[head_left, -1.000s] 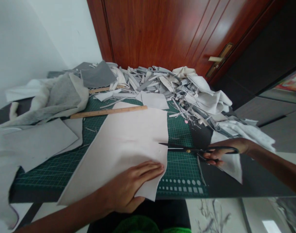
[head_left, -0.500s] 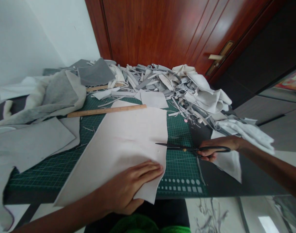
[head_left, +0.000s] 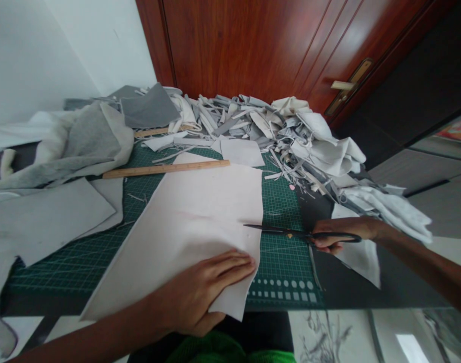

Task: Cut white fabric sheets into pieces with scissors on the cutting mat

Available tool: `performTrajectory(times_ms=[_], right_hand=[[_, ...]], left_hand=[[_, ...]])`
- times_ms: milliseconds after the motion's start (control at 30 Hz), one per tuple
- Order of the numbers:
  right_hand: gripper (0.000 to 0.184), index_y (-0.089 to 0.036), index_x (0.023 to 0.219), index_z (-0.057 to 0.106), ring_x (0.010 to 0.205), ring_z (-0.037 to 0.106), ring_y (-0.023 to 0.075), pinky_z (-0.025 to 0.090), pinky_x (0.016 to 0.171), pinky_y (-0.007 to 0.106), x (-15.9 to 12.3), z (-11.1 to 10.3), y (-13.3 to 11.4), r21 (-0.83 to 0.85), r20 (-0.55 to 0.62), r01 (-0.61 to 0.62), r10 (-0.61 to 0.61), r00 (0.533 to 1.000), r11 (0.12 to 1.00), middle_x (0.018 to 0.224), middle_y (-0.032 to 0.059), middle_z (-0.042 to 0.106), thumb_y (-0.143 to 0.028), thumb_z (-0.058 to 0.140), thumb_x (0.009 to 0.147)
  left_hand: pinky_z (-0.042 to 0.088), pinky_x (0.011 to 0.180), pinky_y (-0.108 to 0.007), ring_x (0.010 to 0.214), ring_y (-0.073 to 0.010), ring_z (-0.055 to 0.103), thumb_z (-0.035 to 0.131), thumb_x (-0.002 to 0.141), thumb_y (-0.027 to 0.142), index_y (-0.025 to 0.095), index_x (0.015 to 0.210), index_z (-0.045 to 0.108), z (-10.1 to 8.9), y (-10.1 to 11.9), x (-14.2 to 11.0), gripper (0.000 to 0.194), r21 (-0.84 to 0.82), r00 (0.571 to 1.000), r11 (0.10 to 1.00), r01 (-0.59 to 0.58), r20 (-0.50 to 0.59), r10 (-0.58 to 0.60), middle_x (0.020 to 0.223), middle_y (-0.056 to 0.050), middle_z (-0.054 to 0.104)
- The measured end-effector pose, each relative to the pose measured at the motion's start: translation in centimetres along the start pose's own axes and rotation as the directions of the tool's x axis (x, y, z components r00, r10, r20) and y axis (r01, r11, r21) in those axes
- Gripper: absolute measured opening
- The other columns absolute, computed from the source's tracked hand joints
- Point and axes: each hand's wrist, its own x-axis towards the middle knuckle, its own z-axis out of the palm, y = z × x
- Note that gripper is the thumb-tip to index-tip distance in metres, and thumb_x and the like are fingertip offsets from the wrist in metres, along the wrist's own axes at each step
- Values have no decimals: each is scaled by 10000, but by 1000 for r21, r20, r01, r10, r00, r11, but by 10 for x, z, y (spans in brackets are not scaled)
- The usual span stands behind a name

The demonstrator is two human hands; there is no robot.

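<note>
A large pale pink sheet (head_left: 200,217) lies on the green cutting mat (head_left: 281,252). My left hand (head_left: 203,287) rests flat on the sheet's near right corner, fingers stretched out and pressing it down. My right hand (head_left: 338,234) grips the handles of black scissors (head_left: 286,233). The blades lie nearly closed and point left, with their tip over the sheet's right edge.
A wooden ruler (head_left: 166,169) lies along the sheet's far edge. A heap of grey and white offcuts (head_left: 290,131) fills the back of the table, with grey fabric pieces (head_left: 52,212) at the left. A brown door (head_left: 260,45) stands behind.
The scissors have slid a little further left into the sheet's right edge and their blades have closed. My left hand has stayed in place on the sheet.
</note>
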Motion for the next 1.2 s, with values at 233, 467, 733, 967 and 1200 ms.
performTrajectory(times_ms=[233, 467, 733, 967, 1200], right_hand=[[561, -147, 713, 540, 515, 402, 60, 267, 473, 215, 0, 2, -2, -29, -8, 5, -6, 1000, 1000, 591, -42, 459, -673, 599, 902], [577, -153, 704, 527, 513, 400, 62, 265, 466, 214, 0, 3, -1, -45, -10, 3, -4, 1000, 999, 590, -42, 453, -696, 602, 885], [545, -142, 727, 554, 504, 398, 59, 260, 459, 201, 0, 1, 3, -33, -28, 12, -13, 1000, 999, 580, -43, 459, -656, 613, 897], [561, -147, 704, 542, 472, 366, 56, 243, 434, 197, 5, -1, 8, -12, 19, 30, -30, 999, 999, 535, -60, 429, -675, 610, 883], [559, -142, 680, 533, 471, 368, 51, 229, 437, 202, 3, 4, 5, 9, -45, 32, -32, 999, 999, 539, -54, 438, -657, 629, 877]], left_hand=[[295, 1275, -462, 1522, -276, 357, 360, 1057, 498, 162, 1624, 237, 0, 0, 0, 671, 23, 1000, 1000, 5, 15, -6, 1653, -131, 370], [287, 1259, -563, 1439, -311, 465, 410, 1014, 465, 124, 1578, 324, -2, 6, 12, 665, 123, 998, 991, -60, 7, 60, 1551, -165, 505], [408, 1177, -348, 1239, -199, 617, 468, 1070, 255, 206, 1316, 638, -19, 63, 5, 303, 426, 969, 871, -244, 136, 205, 1372, -30, 684], [506, 860, -302, 953, -192, 642, 542, 1024, 136, 153, 1040, 715, -63, -5, 59, 174, 385, 966, 923, -12, -232, 109, 1004, -63, 723], [475, 881, -297, 924, -176, 658, 604, 1020, 161, 152, 1001, 750, -50, -58, 89, 148, 264, 991, 964, -26, -119, 59, 975, -43, 752]])
